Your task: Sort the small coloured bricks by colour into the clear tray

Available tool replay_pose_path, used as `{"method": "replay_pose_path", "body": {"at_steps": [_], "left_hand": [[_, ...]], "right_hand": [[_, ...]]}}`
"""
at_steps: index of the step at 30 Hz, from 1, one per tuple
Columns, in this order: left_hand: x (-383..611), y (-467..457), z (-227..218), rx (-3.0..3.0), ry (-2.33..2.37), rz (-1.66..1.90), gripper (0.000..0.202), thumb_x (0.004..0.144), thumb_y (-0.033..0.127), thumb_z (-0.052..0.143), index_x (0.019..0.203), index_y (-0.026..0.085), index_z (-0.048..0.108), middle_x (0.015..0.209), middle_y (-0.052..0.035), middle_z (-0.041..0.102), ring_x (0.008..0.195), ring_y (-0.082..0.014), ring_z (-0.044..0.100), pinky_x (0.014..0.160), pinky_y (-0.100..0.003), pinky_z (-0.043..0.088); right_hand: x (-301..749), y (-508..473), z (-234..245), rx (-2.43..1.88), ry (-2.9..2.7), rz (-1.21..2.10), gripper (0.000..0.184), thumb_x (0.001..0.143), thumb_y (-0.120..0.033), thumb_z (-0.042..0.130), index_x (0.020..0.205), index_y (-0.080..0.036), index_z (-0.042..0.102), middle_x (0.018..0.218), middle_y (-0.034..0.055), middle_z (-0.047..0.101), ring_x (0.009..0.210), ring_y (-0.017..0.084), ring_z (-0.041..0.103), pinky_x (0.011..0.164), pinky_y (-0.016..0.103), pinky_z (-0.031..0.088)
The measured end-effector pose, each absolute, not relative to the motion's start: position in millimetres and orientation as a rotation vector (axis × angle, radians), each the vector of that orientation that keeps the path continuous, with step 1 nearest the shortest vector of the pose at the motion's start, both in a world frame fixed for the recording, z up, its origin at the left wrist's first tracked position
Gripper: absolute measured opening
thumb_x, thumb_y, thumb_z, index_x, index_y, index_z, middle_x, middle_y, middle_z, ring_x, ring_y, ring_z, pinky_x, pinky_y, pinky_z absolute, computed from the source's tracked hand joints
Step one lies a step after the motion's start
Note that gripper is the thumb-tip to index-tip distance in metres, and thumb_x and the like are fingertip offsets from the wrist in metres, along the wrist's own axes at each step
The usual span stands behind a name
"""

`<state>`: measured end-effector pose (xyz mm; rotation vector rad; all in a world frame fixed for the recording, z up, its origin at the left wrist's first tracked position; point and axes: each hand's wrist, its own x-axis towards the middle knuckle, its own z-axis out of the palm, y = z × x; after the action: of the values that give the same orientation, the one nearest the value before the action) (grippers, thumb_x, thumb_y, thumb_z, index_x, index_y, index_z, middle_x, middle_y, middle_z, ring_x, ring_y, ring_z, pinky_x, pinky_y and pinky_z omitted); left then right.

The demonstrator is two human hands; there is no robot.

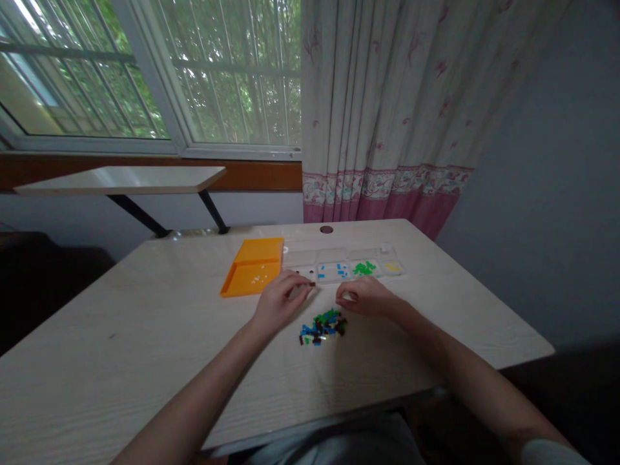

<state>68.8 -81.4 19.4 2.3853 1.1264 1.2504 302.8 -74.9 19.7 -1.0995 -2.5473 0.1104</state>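
My left hand (pixel 282 299) is closed in a pinch, a small dark brown brick (pixel 312 284) at its fingertips, just in front of the clear divided case (pixel 334 282). My right hand (pixel 368 297) is also pinched, to the right of it; whatever lies between those fingers is too small to make out. Below and between both hands sits a mixed pile of small bricks (pixel 323 326) in blue, green, dark brown and pale colours. Compartments of the case hold blue pieces (pixel 341 270), green pieces (pixel 364 267), yellow pieces (pixel 392 266) and a few dark ones, partly hidden by my left hand.
An orange tray (pixel 237 284) with its orange lid part (pixel 262 248) lies left of the case, several white pieces (pixel 259 278) in it. A raised shelf (pixel 145 179) stands at the table's back left. A cable hole (pixel 326 229) is near the back edge.
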Motion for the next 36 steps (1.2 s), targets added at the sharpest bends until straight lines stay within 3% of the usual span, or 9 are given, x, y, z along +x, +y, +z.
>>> {"method": "replay_pose_path", "body": {"at_steps": [3,8,13,17,27,36], "left_hand": [[60.4,-79.9,22.7,2.349,1.233,1.369,0.014,0.081,0.027,0.053,0.086,0.017,0.063,0.080,-0.0040,0.061,0.067,-0.0111,0.053,0.058,-0.020,0.042],[55.1,-75.6,20.7,2.326,1.267,1.460,0.015,0.080,0.028,0.054,0.085,0.017,0.063,0.080,-0.0034,0.061,0.063,-0.0099,0.050,0.056,-0.020,0.041],[54.3,-72.9,18.8,2.328,1.268,1.453,0.015,0.080,0.028,0.054,0.085,0.017,0.063,0.081,-0.0037,0.061,0.066,-0.0107,0.051,0.059,-0.021,0.041],[51.9,-66.9,13.1,2.316,1.400,1.374,0.019,0.080,0.031,0.053,0.086,0.016,0.063,0.083,-0.0045,0.060,0.071,-0.0127,0.053,0.062,-0.022,0.043],[48.0,-52.9,-2.0,2.263,1.799,1.091,0.026,0.080,0.038,0.050,0.091,0.020,0.064,0.091,-0.0045,0.061,0.080,-0.0182,0.057,0.068,-0.027,0.044],[75.5,-77.4,2.0,2.481,1.003,0.959,0.015,0.080,0.027,0.053,0.088,0.020,0.064,0.081,-0.0033,0.060,0.077,-0.0132,0.056,0.068,-0.022,0.044]], "right_hand": [[312.8,-74.1,25.0,-1.106,-2.691,0.308,0.007,0.070,-0.025,0.061,0.072,-0.021,0.066,0.052,-0.0039,0.058,0.047,0.008,0.049,0.048,0.018,0.029],[315.3,-75.2,24.4,-1.069,-2.776,0.605,0.020,0.066,-0.039,0.064,0.070,-0.020,0.067,0.056,-0.0030,0.060,0.050,0.008,0.051,0.048,0.017,0.033],[314.1,-75.2,24.2,-1.022,-2.752,0.672,0.015,0.070,-0.031,0.063,0.079,-0.021,0.068,0.066,-0.0025,0.064,0.055,0.008,0.053,0.053,0.017,0.036],[314.3,-73.7,22.7,-1.015,-2.748,0.710,0.016,0.071,-0.028,0.061,0.084,-0.021,0.068,0.062,-0.0028,0.062,0.051,0.008,0.050,0.050,0.017,0.034],[314.3,-70.5,20.8,-1.016,-2.736,0.865,0.017,0.073,-0.024,0.056,0.083,-0.017,0.068,0.063,-0.0014,0.061,0.051,0.007,0.048,0.051,0.017,0.033],[298.6,-73.7,11.7,-1.121,-2.364,0.528,0.020,0.078,-0.033,0.053,0.081,-0.017,0.065,0.047,-0.0065,0.039,0.043,0.006,0.033,0.046,0.017,0.025]]}}
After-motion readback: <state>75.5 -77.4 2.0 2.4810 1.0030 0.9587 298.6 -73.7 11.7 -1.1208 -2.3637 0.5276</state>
